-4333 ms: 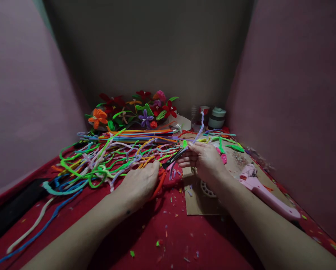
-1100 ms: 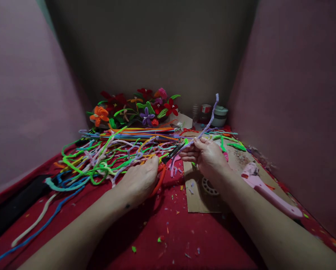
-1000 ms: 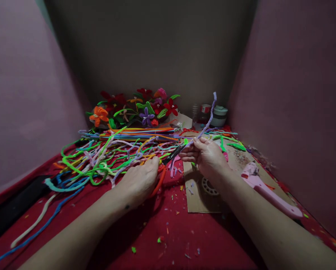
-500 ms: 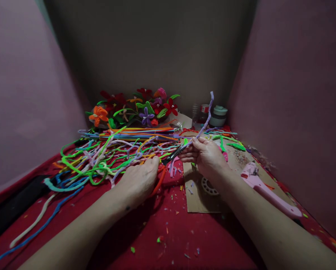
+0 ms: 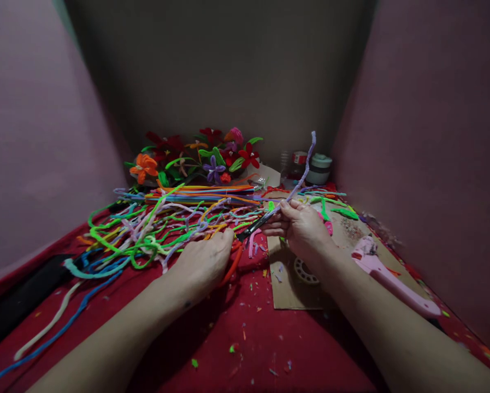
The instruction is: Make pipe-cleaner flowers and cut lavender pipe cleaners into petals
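Note:
My left hand (image 5: 207,256) is closed around the red handles of a dark-bladed cutting tool (image 5: 251,228), whose blades point up and right toward my other hand. Between thumb and fingers, my right hand (image 5: 304,226) pinches a light purple fuzzy stem (image 5: 305,173). The stem's free end rises above the hand, and its lower end lies along the blades near my right fingertips. Whether the blades are closed on it is too small to tell.
Colourful fuzzy stems (image 5: 146,240) are heaped at the left. Fuzzy flowers (image 5: 214,169) stand at the back near a lidded jar (image 5: 319,169). A cardboard sheet (image 5: 285,292) and a pink tool (image 5: 396,284) lie at the right, on red cloth (image 5: 253,338).
The upper end of the purple stem has swung slightly right. My left hand and the cutting tool have shifted a little to the right.

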Motion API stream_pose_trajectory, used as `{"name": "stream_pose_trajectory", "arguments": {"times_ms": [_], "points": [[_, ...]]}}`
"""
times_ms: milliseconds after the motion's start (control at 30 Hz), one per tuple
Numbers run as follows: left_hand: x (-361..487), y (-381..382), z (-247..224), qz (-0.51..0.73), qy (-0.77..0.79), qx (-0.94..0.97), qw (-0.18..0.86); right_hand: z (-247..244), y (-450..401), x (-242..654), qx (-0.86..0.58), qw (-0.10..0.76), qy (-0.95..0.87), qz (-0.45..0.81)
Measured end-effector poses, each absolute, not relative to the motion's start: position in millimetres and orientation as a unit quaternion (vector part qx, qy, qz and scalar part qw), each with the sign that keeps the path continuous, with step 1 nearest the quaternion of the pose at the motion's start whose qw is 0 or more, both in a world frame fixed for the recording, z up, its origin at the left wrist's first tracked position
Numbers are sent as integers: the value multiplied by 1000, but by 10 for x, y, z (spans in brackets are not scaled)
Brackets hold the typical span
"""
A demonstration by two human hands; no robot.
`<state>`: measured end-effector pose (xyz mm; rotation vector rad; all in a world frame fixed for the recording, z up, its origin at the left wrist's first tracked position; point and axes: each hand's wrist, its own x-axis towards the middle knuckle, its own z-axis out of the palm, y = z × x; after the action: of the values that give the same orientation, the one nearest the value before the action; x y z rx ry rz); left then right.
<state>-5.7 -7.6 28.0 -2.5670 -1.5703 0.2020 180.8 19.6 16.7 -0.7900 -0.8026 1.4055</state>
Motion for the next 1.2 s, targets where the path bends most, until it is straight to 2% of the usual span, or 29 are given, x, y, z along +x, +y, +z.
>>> {"name": "stream_pose_trajectory", "arguments": {"times_ms": [367, 933, 1200], "points": [[-32, -95, 318, 73, -520, -848, 73, 186, 191, 1797, -353, 625, -344, 605], [-22, -76, 261, 43, -534, -844, 21, 206, 179, 1777, -367, 638, -315, 599], [-164, 110, 304, 68, -560, -825, 27, 230, 187, 1815, -327, 631, -325, 624]]}}
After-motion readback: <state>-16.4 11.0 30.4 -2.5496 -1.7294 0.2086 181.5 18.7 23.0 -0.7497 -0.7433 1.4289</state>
